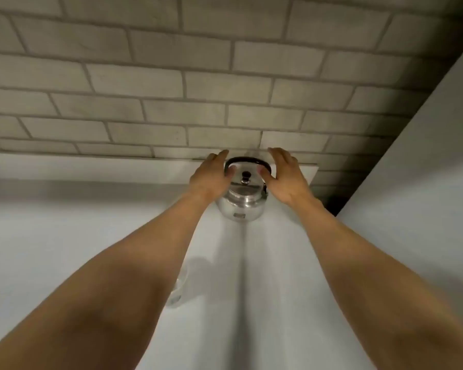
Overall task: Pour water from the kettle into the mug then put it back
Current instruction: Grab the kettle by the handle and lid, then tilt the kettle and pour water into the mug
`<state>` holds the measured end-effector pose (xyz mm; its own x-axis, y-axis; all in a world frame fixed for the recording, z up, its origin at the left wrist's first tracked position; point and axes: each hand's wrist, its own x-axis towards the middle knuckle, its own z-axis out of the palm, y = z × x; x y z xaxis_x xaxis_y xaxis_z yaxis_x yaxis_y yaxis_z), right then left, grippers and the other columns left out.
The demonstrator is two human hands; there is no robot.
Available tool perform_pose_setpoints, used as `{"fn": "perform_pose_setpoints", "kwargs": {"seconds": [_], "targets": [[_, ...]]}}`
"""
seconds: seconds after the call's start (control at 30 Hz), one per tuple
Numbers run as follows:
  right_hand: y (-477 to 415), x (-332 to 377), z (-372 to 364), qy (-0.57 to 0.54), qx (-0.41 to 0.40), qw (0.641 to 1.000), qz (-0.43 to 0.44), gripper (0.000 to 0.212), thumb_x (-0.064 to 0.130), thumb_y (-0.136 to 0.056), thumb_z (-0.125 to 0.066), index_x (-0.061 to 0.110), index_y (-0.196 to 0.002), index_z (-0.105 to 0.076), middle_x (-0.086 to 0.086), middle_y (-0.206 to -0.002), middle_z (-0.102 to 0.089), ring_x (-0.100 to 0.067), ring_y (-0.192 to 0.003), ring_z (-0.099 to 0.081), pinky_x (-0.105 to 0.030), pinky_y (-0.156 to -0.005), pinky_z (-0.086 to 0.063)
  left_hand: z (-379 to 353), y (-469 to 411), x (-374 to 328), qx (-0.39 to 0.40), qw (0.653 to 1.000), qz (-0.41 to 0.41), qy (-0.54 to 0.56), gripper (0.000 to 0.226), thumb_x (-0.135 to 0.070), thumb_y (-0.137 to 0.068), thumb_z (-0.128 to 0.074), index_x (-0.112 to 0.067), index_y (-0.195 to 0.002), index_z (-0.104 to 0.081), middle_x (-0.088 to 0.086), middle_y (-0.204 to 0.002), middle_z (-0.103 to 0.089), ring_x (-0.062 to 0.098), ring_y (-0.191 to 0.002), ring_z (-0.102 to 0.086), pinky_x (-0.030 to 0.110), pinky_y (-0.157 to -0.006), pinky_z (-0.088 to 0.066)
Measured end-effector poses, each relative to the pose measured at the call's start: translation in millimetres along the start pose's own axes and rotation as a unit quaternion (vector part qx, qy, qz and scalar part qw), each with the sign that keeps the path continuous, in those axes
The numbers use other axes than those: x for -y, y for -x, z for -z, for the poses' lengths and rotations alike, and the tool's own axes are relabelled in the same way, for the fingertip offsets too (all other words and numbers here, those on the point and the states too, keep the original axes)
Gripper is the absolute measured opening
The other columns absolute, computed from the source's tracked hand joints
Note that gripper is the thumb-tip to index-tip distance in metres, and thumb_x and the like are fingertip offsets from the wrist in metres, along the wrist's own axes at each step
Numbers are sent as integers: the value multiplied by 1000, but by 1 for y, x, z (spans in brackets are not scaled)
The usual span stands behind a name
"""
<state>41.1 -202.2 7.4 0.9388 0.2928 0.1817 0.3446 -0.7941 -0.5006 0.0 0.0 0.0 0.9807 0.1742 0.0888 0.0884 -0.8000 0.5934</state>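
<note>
Kettle (pixel 243 201) between open hands, mug (pixel 178 288) nearer

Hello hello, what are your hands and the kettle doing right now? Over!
Left hand and right hand open, either side of the kettle. Kettle upright on the counter, handle ungripped. Glass mug half hidden under left forearm.

Pale grey brick wall (pixel 198 84) behind, white counter (pixel 51 236) below, plain white panel (pixel 425 169) rising at the right, dark shadowed gap between panel and wall.
</note>
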Motion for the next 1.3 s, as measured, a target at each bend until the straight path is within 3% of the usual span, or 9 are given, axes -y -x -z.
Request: {"fn": "perform_pose_setpoints", "kwargs": {"seconds": [0.2, 0.3, 0.4, 0.57, 0.7, 0.77, 0.93, 1.13, 1.3], "targets": [[-39, -20, -23, -21, 62, 997, 51, 62, 38, -107, -52, 16, -163, -34, -7, -167, -35, -30, -152, -32, -34, -117, -26, -22, -33, 6, 28, 999, 35, 31, 55, -28, -110, -43, -18, -161, -25, 15, -161, -39, 33, -148, -36, 43, -119, -32], [-50, -26, -35, -46, 98, 992, 69, 59, 42, -108, -50, 18, -160, -40, -8, -159, -46, -29, -145, -43, -33, -116, -32, -29, -39, 8, 31, 998, 37, 44, 47, -26, -110, -43, -18, -155, -38, 15, -149, -53, 34, -135, -52, 38, -108, -42], [-57, -26, -42, -81, 68, 991, 82, 42, 40, -108, -49, 22, -145, -58, -4, -136, -64, -25, -123, -61, -30, -99, -44, -35, -38, 9, -10, 998, 41, 56, 37, -23, -110, -43, -17, -144, -52, 14, -134, -64, 35, -120, -61, 36, -96, -46], [-58, -23, -38, -141, 51, 985, 88, 17, 40, -105, -55, 39, -116, -68, 17, -106, -70, -8, -101, -66, -21, -89, -48, -30, -35, 9, -14, 998, 45, 42, 32, -24, -108, -46, -21, -137, -59, 12, -120, -70, 35, -105, -67, 42, -92, -52], [-42, -17, -30, -163, 41, 983, 74, 9, 41, -103, -60, 40, -107, -67, 27, -94, -69, 19, -84, -61, -2, -70, -39, -17, -17, 1, -1, 995, 60, 79, 37, -30, -104, -55, -25, -141, -56, 8, -129, -67, 30, -113, -66, 42, -98, -52], [-32, -9, -21, -167, 19, 984, 66, 11, 45, -100, -62, 36, -100, -69, 23, -86, -70, 18, -77, -61, -3, -63, -39, -9, 3, -7, -38, 994, 49, 88, 46, -34, -100, -62, -25, -143, -51, 4, -135, -62, 26, -118, -63, 40, -99, -51], [2, 19, 10, -161, -45, 985, 49, 29, 58, -87, -65, 31, -90, -76, 19, -77, -73, 7, -74, -65, -8, -59, -41, 1, 92, -26, -118, 985, -116, 38, 35, -35, -93, -68, -26, -126, -61, -1, -126, -57, 25, -112, -58, 40, -83, -55], [60, 47, 44, -139, -84, 983, 90, 36, 63, -87, -67, 28, -87, -77, 15, -77, -73, -1, -75, -67, -24, -68, -49, -7, 175, -24, -80, 983, -164, -23, 63, -47, -99, -59, -23, -155, -41, 1, -161, -38, 28, -139, -44, 42, -110, -40], [114, 63, 56, -153, -70, 981, 97, 34, 65, -87, -70, 32, -85, -76, 20, -87, -73, -3, -79, -68, -24, -68, -50, -9, 218, -18, -42, 985, -165, -36, 68, -56, -102, -49, -26, -160, -29, -4, -168, -27, 28, -148, -33, 47, -115, -38]]}}
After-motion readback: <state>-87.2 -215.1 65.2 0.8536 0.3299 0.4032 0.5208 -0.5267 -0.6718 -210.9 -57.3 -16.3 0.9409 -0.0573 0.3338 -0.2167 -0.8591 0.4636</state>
